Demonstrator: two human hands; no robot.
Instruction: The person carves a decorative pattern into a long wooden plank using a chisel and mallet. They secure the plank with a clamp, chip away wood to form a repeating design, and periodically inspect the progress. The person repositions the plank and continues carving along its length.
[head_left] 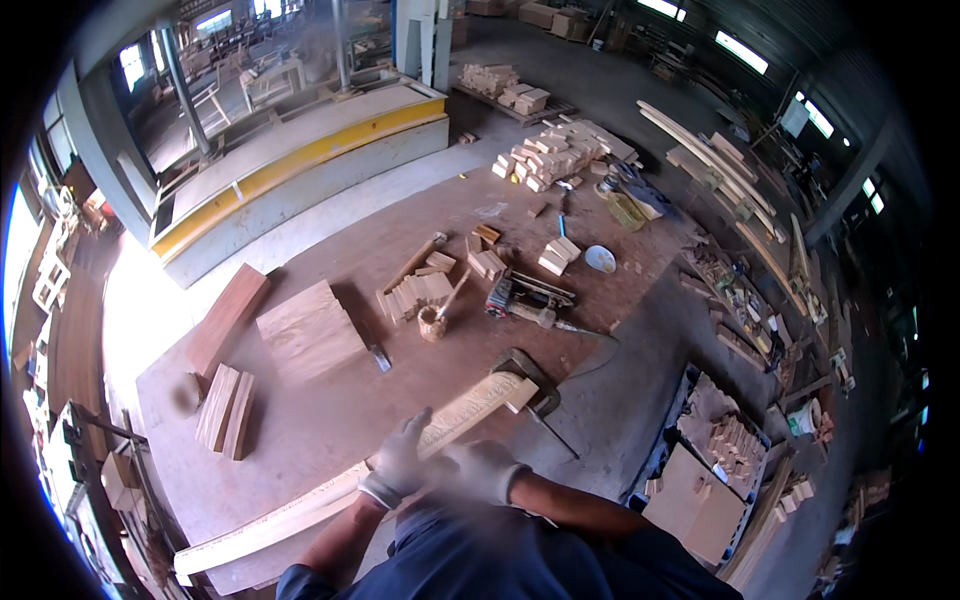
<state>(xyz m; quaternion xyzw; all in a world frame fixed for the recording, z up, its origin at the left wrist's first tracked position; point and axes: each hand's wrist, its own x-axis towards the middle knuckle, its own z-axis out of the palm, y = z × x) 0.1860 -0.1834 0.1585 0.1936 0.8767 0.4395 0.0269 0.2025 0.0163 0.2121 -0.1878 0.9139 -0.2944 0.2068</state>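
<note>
our left hand [398,462] and blurry right hand [486,471] are at the long board [467,411]; we cannot tell if they grip.

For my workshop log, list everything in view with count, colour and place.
Table: one, reddish brown, centre
Carved board: one, pale, table's near edge
Clamp: one, dark, board's right end
Power tool: one, grey and red, mid-table
Pot: one, tan, left of power tool
Slats: several, pale, left of pot
Dish: one, white, right of power tool
Panel: one, light brown, table's left
Plank: one, reddish, left of panel
Blocks: two, brown, nearer than plank
Block pile: one, pale, table's far end
Platform: one, grey, yellow-edged, upper left
Long boards: several, pale, upper right
Wood pieces: many, pale, lower right
Background clutter: too small to count
Left hand: one, pale glove, on carved board
Right hand: one, pale glove, blurred, near board
</note>
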